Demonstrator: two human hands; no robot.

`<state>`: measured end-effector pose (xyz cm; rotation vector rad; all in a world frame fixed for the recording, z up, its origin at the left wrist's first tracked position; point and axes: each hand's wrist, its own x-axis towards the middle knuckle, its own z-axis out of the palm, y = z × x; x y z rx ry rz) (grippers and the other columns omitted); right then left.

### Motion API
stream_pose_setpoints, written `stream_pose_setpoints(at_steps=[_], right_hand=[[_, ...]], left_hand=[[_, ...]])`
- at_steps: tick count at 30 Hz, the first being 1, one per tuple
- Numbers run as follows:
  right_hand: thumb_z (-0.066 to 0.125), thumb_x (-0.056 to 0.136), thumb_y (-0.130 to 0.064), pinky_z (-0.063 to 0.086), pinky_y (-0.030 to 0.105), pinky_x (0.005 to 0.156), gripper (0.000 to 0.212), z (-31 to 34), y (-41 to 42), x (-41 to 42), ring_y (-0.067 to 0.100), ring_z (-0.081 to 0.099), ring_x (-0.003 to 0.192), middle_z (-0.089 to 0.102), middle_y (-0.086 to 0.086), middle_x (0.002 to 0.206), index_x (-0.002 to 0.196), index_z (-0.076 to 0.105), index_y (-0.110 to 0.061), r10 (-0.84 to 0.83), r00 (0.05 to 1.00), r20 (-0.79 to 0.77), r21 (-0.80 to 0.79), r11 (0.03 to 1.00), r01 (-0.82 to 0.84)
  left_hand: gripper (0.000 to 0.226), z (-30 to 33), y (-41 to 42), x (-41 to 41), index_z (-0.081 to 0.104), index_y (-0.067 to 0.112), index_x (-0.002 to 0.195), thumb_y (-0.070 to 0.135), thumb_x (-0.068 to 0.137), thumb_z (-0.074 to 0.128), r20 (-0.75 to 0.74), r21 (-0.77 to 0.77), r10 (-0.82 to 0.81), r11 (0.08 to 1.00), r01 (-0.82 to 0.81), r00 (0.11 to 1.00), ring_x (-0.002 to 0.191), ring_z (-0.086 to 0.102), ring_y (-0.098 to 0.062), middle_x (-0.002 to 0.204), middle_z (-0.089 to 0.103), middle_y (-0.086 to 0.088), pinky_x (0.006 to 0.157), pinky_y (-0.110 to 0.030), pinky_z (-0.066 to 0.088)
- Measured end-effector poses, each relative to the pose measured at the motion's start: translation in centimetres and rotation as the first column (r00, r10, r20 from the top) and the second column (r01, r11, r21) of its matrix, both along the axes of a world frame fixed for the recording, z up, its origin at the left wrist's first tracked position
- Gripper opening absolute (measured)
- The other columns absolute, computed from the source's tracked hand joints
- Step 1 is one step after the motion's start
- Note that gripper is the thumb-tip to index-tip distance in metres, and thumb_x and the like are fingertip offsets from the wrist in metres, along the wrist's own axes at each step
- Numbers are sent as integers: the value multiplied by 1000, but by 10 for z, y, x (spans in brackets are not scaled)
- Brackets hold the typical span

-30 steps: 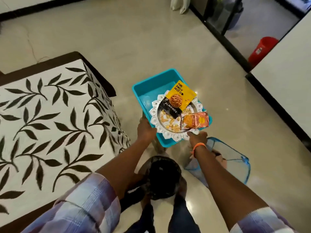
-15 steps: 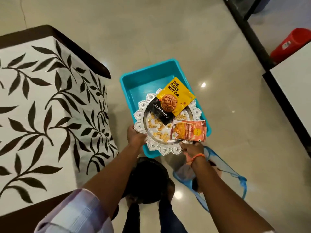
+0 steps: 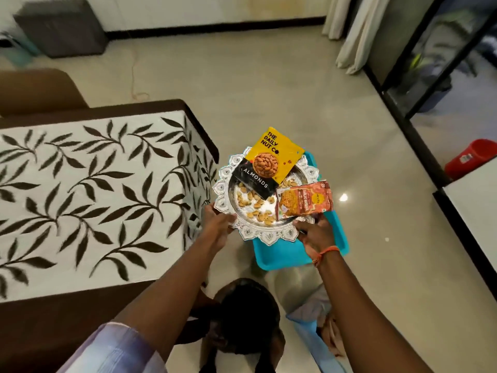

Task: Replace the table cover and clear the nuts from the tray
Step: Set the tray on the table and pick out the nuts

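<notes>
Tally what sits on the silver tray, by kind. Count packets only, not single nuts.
Almond packet, yellow and black: 1
Orange snack packet: 1
Loose nuts: a scattered heap, too many to count
Total packets on the silver tray: 2

This is a room in a home. A shiny beige tiled floor (image 3: pixel 282 98) fills the middle. On the left stands a dark wooden table (image 3: pixel 200 125) under a white cloth with black leaves (image 3: pixel 88 189). Pale curtains (image 3: pixel 347 30) hang far right.
</notes>
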<state>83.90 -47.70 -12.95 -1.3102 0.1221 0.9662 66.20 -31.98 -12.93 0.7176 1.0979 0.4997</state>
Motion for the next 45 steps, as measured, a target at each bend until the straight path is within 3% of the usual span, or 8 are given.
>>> stream_pose_setpoints(at_steps=[13,20,22,30,33,37,41,45], right_hand=[[57,75,21,57,39,74,42,85,143,-245,29,66,86,68,11,96,103,60,-12,254,962,100,167,949,-268],[62,68,21,50,45,82,48,92,222,-414,36,63,96,67,18,100,108,63,-5,385,922,37,161,909,-385],[59,72,21,50,54,90,47,93,241,-444,39,63,100,66,20,105,114,60,-2,427,903,47,155,890,-429],[60,73,20,58,39,65,39,93,346,-524,32,66,78,68,14,87,105,61,-3,569,815,105,130,805,-579],[60,74,20,57,36,61,36,87,389,-547,32,67,77,69,15,89,102,63,-2,614,783,103,122,773,-622],[60,74,18,55,35,65,35,85,440,-568,30,66,80,69,13,88,97,63,-7,671,731,127,104,724,-682],[62,73,16,58,42,73,35,81,476,-590,33,66,87,70,15,94,99,64,-8,702,701,123,72,698,-712],[64,72,13,55,51,86,37,77,497,-610,37,65,94,69,19,102,101,64,-8,710,691,136,29,694,-719]], left_hand=[[52,114,81,-290,51,7,113,-24,72,59,96,197,238,947,-253,966,75,64,-32,100,66,-20,52,-32,52],[61,126,136,-469,47,0,126,-22,71,60,29,182,370,912,-369,929,94,67,-45,110,65,-26,68,-63,56],[61,124,149,-500,47,2,126,-23,72,60,25,184,409,895,-407,912,96,67,-42,111,66,-23,71,-52,59],[57,124,213,-589,45,7,120,-24,75,58,-7,126,555,826,-550,832,77,63,-29,98,64,-18,62,-40,54],[64,116,248,-615,49,5,128,-23,72,63,-56,128,575,815,-565,816,91,68,-33,111,67,-19,70,-46,59],[54,116,282,-637,53,3,120,-23,74,62,-104,123,610,791,-599,785,89,66,-37,107,66,-21,56,-43,58],[45,109,308,-660,55,5,110,-24,76,60,-91,106,626,779,-618,774,84,64,-30,102,65,-19,81,-50,56],[48,103,331,-683,58,3,113,-24,74,60,-63,91,615,788,-609,786,87,64,-32,104,66,-18,80,-51,57]])
